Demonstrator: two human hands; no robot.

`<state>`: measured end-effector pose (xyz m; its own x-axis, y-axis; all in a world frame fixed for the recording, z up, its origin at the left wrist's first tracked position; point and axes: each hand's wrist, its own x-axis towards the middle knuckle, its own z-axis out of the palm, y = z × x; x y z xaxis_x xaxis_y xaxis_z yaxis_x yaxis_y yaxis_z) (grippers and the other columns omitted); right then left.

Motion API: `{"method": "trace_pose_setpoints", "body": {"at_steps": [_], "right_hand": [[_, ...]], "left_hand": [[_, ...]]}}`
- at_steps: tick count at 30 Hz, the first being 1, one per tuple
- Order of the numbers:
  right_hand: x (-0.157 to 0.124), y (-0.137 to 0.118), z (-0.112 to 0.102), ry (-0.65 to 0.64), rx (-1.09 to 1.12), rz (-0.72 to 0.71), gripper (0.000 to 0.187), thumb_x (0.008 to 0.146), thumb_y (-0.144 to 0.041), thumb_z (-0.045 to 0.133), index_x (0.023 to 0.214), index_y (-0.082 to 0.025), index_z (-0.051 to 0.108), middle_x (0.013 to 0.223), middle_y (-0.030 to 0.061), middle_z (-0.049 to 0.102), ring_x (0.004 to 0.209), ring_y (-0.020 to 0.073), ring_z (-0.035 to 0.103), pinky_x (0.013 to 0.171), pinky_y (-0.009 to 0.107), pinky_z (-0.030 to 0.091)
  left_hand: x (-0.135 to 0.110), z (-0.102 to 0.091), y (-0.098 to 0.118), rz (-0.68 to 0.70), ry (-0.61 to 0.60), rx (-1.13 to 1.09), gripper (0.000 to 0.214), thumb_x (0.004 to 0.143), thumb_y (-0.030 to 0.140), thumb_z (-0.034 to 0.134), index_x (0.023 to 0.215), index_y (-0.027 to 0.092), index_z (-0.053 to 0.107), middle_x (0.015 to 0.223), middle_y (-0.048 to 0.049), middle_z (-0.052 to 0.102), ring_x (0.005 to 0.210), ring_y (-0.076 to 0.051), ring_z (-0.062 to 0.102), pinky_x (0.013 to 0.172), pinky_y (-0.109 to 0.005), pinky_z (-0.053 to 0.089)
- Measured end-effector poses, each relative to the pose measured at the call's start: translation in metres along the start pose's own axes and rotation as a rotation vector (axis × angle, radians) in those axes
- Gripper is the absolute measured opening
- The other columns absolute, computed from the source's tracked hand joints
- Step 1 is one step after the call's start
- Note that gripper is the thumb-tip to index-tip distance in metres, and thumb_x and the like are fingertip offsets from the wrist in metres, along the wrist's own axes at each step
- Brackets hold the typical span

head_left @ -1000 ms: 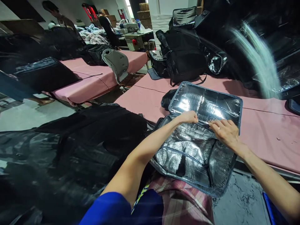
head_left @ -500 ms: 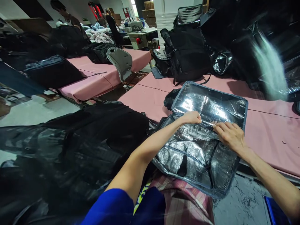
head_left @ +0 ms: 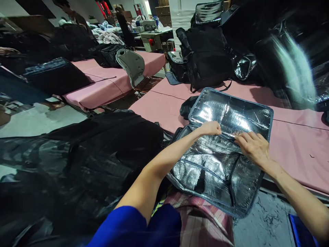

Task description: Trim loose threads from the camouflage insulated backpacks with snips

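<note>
An open insulated bag (head_left: pixel 213 171) with a shiny silver lining rests on my lap and against the pink table (head_left: pixel 159 106). Its lid (head_left: pixel 231 113) lies flat on the table, edged in grey-blue binding. My left hand (head_left: pixel 211 128) is closed in a pinch on the bag's back rim where the lid joins. A little to the right, my right hand (head_left: pixel 253 145) presses on the same rim, fingers curled and gripping the lining.
A heap of black bags (head_left: pixel 77 161) fills the space to my left. More black bags (head_left: pixel 205 61) stand at the back of the table. A second pink table (head_left: pixel 102 89) carries bags and a grey plastic part (head_left: pixel 131 65). People stand far off at the top left.
Both hands stay on the bag's rim with almost no movement. The view has shifted slightly.
</note>
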<state>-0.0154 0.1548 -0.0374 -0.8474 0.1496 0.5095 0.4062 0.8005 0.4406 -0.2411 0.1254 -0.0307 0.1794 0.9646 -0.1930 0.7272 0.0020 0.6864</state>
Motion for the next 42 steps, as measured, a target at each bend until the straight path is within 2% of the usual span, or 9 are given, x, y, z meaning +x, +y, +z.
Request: {"method": "trace_pose_setpoints", "body": {"at_steps": [9,11,16,23,29,31,36,39,42], "right_hand": [[0.000,-0.009,-0.012,-0.041,-0.037,-0.101,0.018,0.085,-0.009,0.045,0.078,-0.019,0.059,0.071,0.0018,0.060,0.065,0.0140,0.043,0.059,0.029,0.022],[-0.002,-0.006,-0.008,-0.053,-0.008,-0.052,0.015,0.087,-0.014,0.047,0.080,-0.019,0.059,0.074,0.0023,0.062,0.067,0.0143,0.047,0.060,0.029,0.025],[-0.002,0.003,0.012,-0.058,0.295,0.136,0.016,0.089,-0.031,0.049,0.091,-0.019,0.061,0.080,0.0021,0.064,0.070,0.0139,0.052,0.060,0.026,0.030],[0.013,0.004,0.014,-0.052,0.123,0.009,0.016,0.088,-0.028,0.050,0.084,-0.019,0.063,0.081,0.0025,0.066,0.070,0.0150,0.049,0.060,0.029,0.026],[-0.006,0.012,-0.005,0.004,0.099,0.035,0.014,0.087,-0.027,0.052,0.087,-0.019,0.063,0.083,0.0027,0.067,0.071,0.0145,0.047,0.061,0.029,0.025],[-0.013,0.013,-0.009,-0.036,0.051,-0.011,0.014,0.088,-0.025,0.050,0.090,-0.018,0.063,0.084,0.0032,0.067,0.073,0.0146,0.048,0.061,0.030,0.025],[-0.017,0.015,-0.008,-0.042,-0.050,-0.005,0.015,0.088,-0.026,0.051,0.089,-0.019,0.064,0.087,0.0027,0.067,0.072,0.0152,0.048,0.062,0.030,0.025],[-0.017,0.016,-0.006,-0.034,-0.032,-0.006,0.014,0.087,-0.027,0.052,0.089,-0.019,0.064,0.085,0.0023,0.067,0.073,0.0154,0.048,0.062,0.029,0.025],[-0.019,0.017,-0.005,-0.047,-0.008,0.029,0.014,0.087,-0.027,0.052,0.089,-0.019,0.063,0.084,0.0030,0.067,0.073,0.0158,0.047,0.062,0.030,0.024]], "left_hand": [[-0.001,0.001,0.002,-0.018,0.020,0.025,0.019,0.067,0.018,0.050,0.049,0.016,0.043,0.050,0.0025,0.037,0.048,-0.008,0.027,0.054,-0.026,0.019],[-0.003,0.001,0.003,-0.029,0.017,0.036,0.018,0.066,0.017,0.050,0.049,0.016,0.043,0.050,0.0025,0.037,0.048,-0.009,0.028,0.054,-0.026,0.020],[-0.003,0.000,0.003,-0.030,0.020,0.059,0.017,0.068,0.020,0.050,0.052,0.016,0.048,0.053,0.0019,0.042,0.050,-0.010,0.033,0.054,-0.026,0.022],[-0.008,0.004,0.002,-0.036,0.064,0.112,0.017,0.073,0.025,0.050,0.065,0.016,0.061,0.063,-0.0005,0.056,0.060,-0.012,0.045,0.057,-0.025,0.027],[-0.009,0.005,0.003,-0.040,0.081,0.093,0.017,0.075,0.021,0.050,0.067,0.015,0.064,0.066,-0.0013,0.059,0.059,-0.012,0.046,0.057,-0.025,0.028],[-0.013,0.011,0.005,-0.029,0.166,0.158,0.017,0.078,0.021,0.051,0.071,0.015,0.066,0.072,-0.0027,0.062,0.063,-0.013,0.048,0.060,-0.026,0.030],[-0.028,0.055,0.006,0.252,0.624,0.528,0.028,0.091,0.033,0.043,0.090,0.015,0.064,0.085,-0.0082,0.062,0.081,-0.018,0.050,0.071,-0.031,0.030],[-0.025,0.082,0.003,0.366,0.685,0.640,0.032,0.092,0.037,0.040,0.095,0.014,0.062,0.084,-0.0090,0.061,0.080,-0.018,0.051,0.069,-0.031,0.030],[-0.016,0.094,-0.002,0.430,0.705,0.659,0.032,0.094,0.034,0.036,0.097,0.015,0.062,0.087,-0.0078,0.062,0.079,-0.016,0.052,0.071,-0.031,0.030]]}}
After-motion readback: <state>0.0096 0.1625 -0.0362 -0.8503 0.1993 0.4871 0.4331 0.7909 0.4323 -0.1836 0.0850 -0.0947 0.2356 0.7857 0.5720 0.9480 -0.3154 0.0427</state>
